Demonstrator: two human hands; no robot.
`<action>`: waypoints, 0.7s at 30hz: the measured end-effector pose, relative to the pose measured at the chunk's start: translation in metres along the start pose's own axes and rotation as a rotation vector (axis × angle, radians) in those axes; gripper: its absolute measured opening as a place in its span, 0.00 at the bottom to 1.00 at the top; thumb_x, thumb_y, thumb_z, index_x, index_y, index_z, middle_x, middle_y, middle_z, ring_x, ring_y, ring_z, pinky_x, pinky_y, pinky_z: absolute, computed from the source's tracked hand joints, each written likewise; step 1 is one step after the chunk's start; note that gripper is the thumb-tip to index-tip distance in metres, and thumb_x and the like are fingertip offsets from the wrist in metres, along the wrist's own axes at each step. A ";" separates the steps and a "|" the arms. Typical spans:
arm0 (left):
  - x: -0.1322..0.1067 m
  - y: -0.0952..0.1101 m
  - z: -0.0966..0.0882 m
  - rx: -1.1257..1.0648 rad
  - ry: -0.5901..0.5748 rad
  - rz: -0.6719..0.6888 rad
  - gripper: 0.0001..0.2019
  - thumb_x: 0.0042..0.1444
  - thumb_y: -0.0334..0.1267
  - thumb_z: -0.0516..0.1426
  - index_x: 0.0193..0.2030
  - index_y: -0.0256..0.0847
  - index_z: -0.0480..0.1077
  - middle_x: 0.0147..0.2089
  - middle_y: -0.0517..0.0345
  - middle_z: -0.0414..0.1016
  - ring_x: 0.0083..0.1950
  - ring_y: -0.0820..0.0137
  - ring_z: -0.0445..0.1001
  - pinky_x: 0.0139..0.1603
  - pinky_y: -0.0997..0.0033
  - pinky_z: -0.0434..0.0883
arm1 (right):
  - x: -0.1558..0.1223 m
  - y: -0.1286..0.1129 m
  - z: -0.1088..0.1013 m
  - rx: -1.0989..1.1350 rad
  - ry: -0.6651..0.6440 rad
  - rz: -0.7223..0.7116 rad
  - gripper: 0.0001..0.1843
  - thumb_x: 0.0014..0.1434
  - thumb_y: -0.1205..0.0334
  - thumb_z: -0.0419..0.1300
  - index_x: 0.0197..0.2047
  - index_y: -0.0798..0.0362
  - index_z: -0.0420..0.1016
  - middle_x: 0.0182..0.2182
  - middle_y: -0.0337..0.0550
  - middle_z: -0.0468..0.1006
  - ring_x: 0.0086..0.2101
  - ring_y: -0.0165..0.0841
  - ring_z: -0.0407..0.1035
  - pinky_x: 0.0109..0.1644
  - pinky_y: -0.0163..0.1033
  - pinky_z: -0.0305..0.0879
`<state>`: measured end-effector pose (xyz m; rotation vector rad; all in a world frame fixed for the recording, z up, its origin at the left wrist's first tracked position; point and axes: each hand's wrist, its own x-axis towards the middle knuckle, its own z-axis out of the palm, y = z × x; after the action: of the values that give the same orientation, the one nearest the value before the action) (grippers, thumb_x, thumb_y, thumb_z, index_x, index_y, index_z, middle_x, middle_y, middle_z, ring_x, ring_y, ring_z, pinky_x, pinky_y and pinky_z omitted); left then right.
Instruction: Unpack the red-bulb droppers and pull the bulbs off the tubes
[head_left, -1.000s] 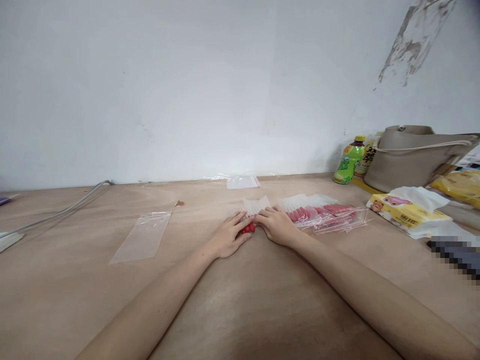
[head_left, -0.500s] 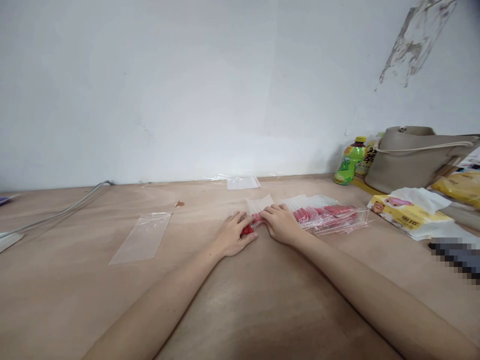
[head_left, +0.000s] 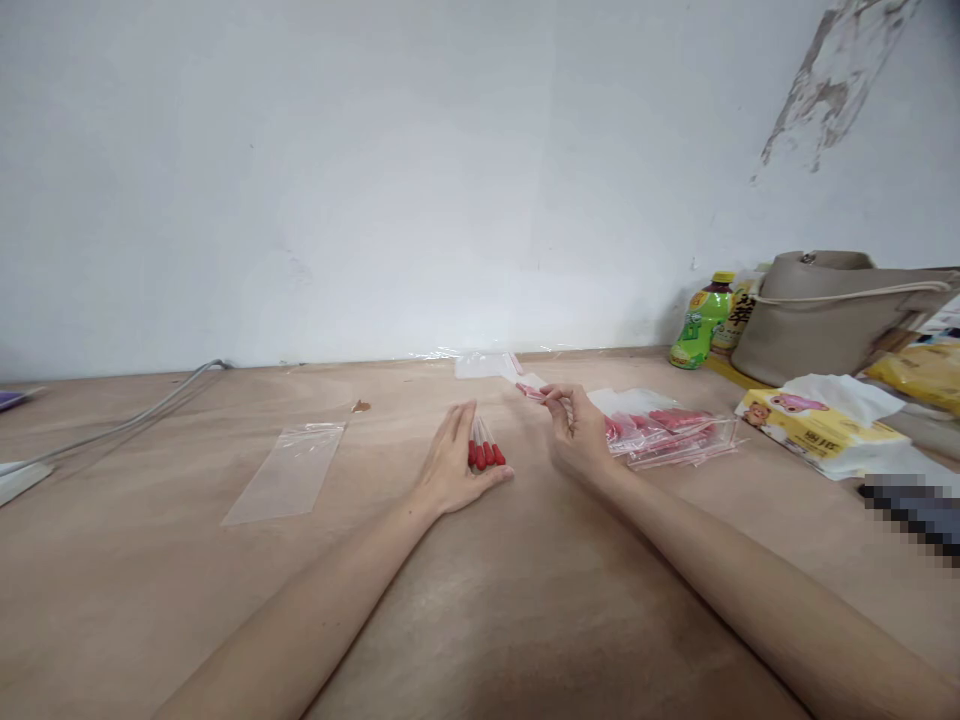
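Note:
My left hand [head_left: 454, 465] lies on the table with its fingers stretched out and its thumb apart. Several droppers with red bulbs [head_left: 486, 455] and clear stems sit side by side between its fingers and thumb, bulbs towards me. My right hand [head_left: 579, 430] is closed in a pinch on a small clear plastic bag [head_left: 531, 391], which is raised a little and shows red at its near end. Just right of that hand lies a pile of clear bags [head_left: 667, 430] with red bulbs inside, partly hidden by the hand.
A flat clear bag [head_left: 289, 475] lies left, with more clear bags [head_left: 480, 366] by the wall. A grey cable [head_left: 150, 410] runs along the far left. At right stand a green bottle [head_left: 701, 320], a grey handbag [head_left: 802, 315] and a yellow tissue pack [head_left: 817, 425].
My right hand has lifted a clear bag with red at its end off the table. The red-bulbed droppers beside my left hand are now uncovered; that hand stays nearly in place.

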<state>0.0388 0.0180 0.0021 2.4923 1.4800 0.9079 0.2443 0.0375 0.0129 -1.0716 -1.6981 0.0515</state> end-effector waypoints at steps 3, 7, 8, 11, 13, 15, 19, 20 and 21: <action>-0.015 -0.008 -0.010 -0.018 0.174 0.050 0.47 0.49 0.57 0.52 0.65 0.36 0.29 0.67 0.42 0.37 0.67 0.55 0.38 0.63 0.52 0.47 | -0.009 -0.013 0.005 0.159 -0.018 -0.176 0.05 0.61 0.63 0.45 0.37 0.50 0.60 0.40 0.47 0.71 0.42 0.33 0.66 0.46 0.41 0.63; -0.044 -0.019 -0.036 0.013 0.307 0.175 0.39 0.53 0.56 0.44 0.65 0.37 0.34 0.66 0.43 0.40 0.66 0.51 0.37 0.61 0.45 0.45 | -0.028 -0.033 0.014 0.220 -0.287 -0.553 0.09 0.59 0.69 0.44 0.39 0.50 0.63 0.43 0.48 0.72 0.47 0.33 0.64 0.50 0.44 0.62; -0.051 -0.021 -0.044 0.017 0.304 0.210 0.37 0.53 0.56 0.44 0.64 0.39 0.37 0.65 0.44 0.43 0.66 0.50 0.38 0.61 0.44 0.46 | -0.033 -0.038 0.017 0.226 -0.355 -0.639 0.11 0.60 0.70 0.43 0.40 0.51 0.63 0.43 0.48 0.72 0.48 0.33 0.63 0.52 0.45 0.61; -0.067 -0.024 -0.063 -0.001 0.245 0.295 0.32 0.54 0.54 0.45 0.62 0.42 0.46 0.62 0.47 0.52 0.65 0.51 0.44 0.61 0.45 0.48 | -0.043 -0.054 0.021 0.241 -0.482 -0.789 0.13 0.60 0.69 0.42 0.42 0.51 0.65 0.44 0.47 0.72 0.50 0.31 0.60 0.53 0.43 0.60; -0.072 -0.025 -0.070 -0.027 0.185 0.319 0.29 0.54 0.52 0.46 0.61 0.42 0.50 0.61 0.47 0.56 0.64 0.53 0.48 0.61 0.47 0.50 | -0.045 -0.062 0.022 0.241 -0.552 -0.799 0.14 0.59 0.71 0.43 0.42 0.52 0.66 0.44 0.47 0.72 0.50 0.30 0.60 0.53 0.40 0.60; -0.074 -0.025 -0.073 -0.050 0.101 0.320 0.28 0.53 0.49 0.47 0.59 0.41 0.53 0.59 0.48 0.59 0.63 0.54 0.51 0.61 0.48 0.52 | -0.045 -0.066 0.021 0.231 -0.611 -0.790 0.14 0.57 0.72 0.44 0.40 0.51 0.67 0.44 0.45 0.72 0.50 0.30 0.60 0.54 0.40 0.59; -0.077 -0.021 -0.070 -0.038 -0.144 0.256 0.27 0.51 0.46 0.53 0.58 0.43 0.58 0.60 0.49 0.59 0.61 0.57 0.57 0.59 0.53 0.57 | -0.046 -0.061 0.017 0.189 -0.581 -0.628 0.12 0.56 0.72 0.47 0.40 0.49 0.67 0.45 0.42 0.71 0.48 0.32 0.62 0.53 0.43 0.58; -0.079 -0.019 -0.068 -0.025 -0.196 0.246 0.27 0.51 0.46 0.54 0.58 0.44 0.58 0.61 0.50 0.58 0.60 0.57 0.58 0.59 0.54 0.59 | -0.048 -0.059 0.015 0.169 -0.546 -0.537 0.12 0.57 0.72 0.47 0.41 0.50 0.66 0.44 0.44 0.71 0.47 0.32 0.62 0.52 0.42 0.59; -0.080 -0.017 -0.067 -0.014 -0.236 0.246 0.27 0.51 0.45 0.54 0.59 0.46 0.57 0.62 0.51 0.57 0.60 0.58 0.59 0.58 0.55 0.60 | -0.050 -0.057 0.014 0.142 -0.513 -0.447 0.12 0.57 0.71 0.48 0.42 0.50 0.66 0.43 0.45 0.71 0.45 0.32 0.63 0.50 0.42 0.60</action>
<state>-0.0381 -0.0533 0.0148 2.7010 1.1121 0.6214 0.1992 -0.0230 -0.0008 -0.5772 -2.3254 0.1686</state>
